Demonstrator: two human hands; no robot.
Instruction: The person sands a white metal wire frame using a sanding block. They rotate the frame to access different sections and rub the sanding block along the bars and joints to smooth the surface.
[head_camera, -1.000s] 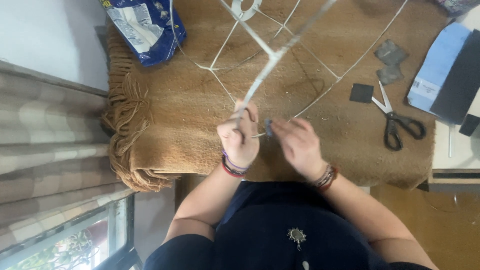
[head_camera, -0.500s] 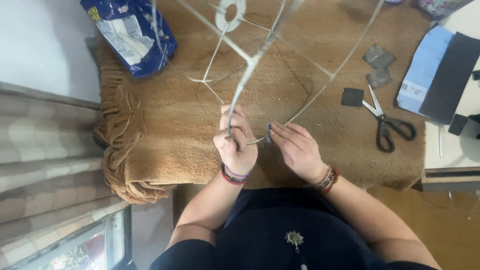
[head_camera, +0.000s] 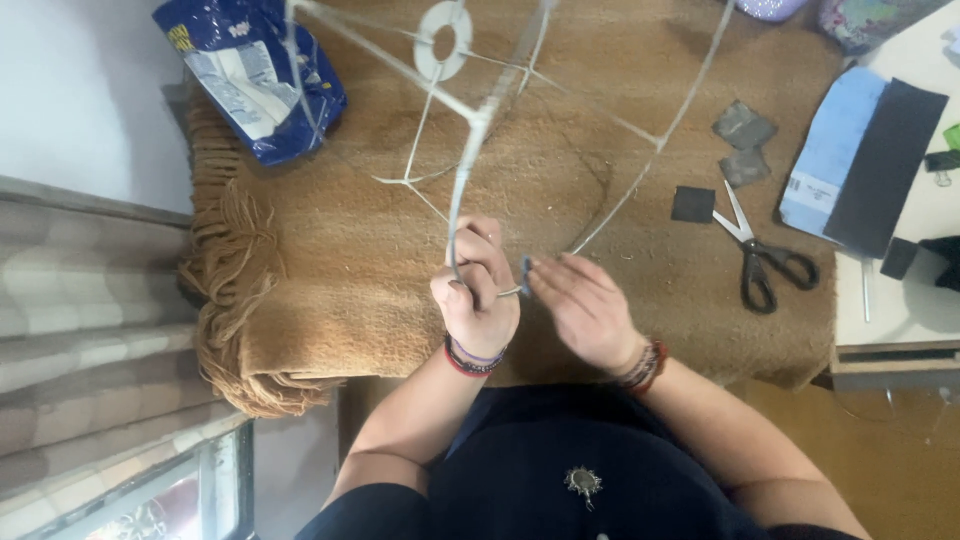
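A white wire frame (head_camera: 470, 130) with a round ring fitting (head_camera: 443, 40) rises from a brown fringed blanket (head_camera: 330, 260). My left hand (head_camera: 475, 300) is closed around the lower end of one upright wire of the frame. Beside it, my right hand (head_camera: 585, 310) pinches a small dark piece at the wire rim, fingertips nearly touching the left hand. Both wrists wear bead bracelets.
A blue and white plastic bag (head_camera: 250, 75) lies at the blanket's far left corner. Black-handled scissors (head_camera: 760, 255) and small dark grey fabric squares (head_camera: 740, 130) lie to the right. A light blue sheet and black sheet (head_camera: 860, 160) rest on a white table.
The view has shifted down and right, so the frame and bag sit lower in the picture. My hands stay together at the frame's lower rim.
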